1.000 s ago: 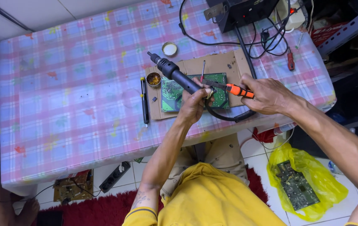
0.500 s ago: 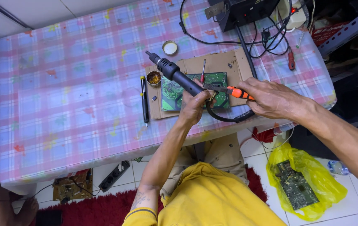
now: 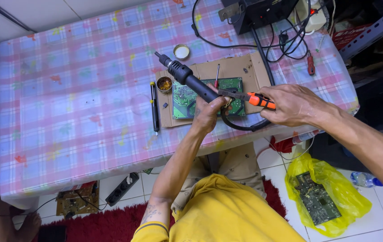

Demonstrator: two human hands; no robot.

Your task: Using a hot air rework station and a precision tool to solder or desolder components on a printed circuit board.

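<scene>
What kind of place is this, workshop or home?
Likely a home electronics repair bench: a green circuit board on cardboard over a plaid tablecloth, a hot-air tool in the left hand, and another board in a yellow bag on the tiled floor.

The counter (image 3: 66,134) carries a pink-and-blue checked cloth. A round open tin (image 3: 182,51) lies near its far edge. A black pen-shaped tool (image 3: 154,107) lies just beside the cardboard sheet (image 3: 249,67). A small red-handled screwdriver (image 3: 310,64) lies among black cables (image 3: 285,42). On the floor, a yellow plastic bag (image 3: 334,188) holds a spare circuit board (image 3: 315,198); a black power strip (image 3: 122,189) lies under the counter.
</scene>
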